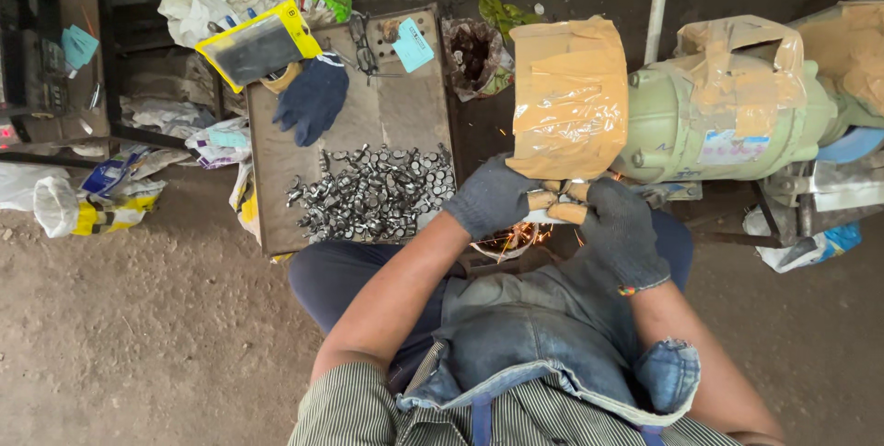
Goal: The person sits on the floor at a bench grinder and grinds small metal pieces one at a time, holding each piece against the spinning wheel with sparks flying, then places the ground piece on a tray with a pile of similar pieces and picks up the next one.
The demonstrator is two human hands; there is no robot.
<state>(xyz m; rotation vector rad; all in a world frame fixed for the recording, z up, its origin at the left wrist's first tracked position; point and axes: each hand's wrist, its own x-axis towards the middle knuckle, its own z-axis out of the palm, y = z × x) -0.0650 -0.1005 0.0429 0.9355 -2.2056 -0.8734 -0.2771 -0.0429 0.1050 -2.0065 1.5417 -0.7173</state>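
Observation:
Both my hands wear dark grey knit gloves with the fingertips poking out. My left hand (493,196) and my right hand (619,225) pinch a small metal piece (543,217) together, pressed up under the cardboard-and-tape guard (569,101) of a pale green bench grinder (709,124). Orange sparks (511,240) fly down below my left hand. The grinding wheel itself is hidden by the guard.
A rusty metal tray (387,115) to the left holds a heap of several shiny small metal parts (373,193), a spare dark glove (313,96) and a blue tag. Bags, rags and a yellow-framed packet (256,46) lie behind it. Dirt floor lies left and right.

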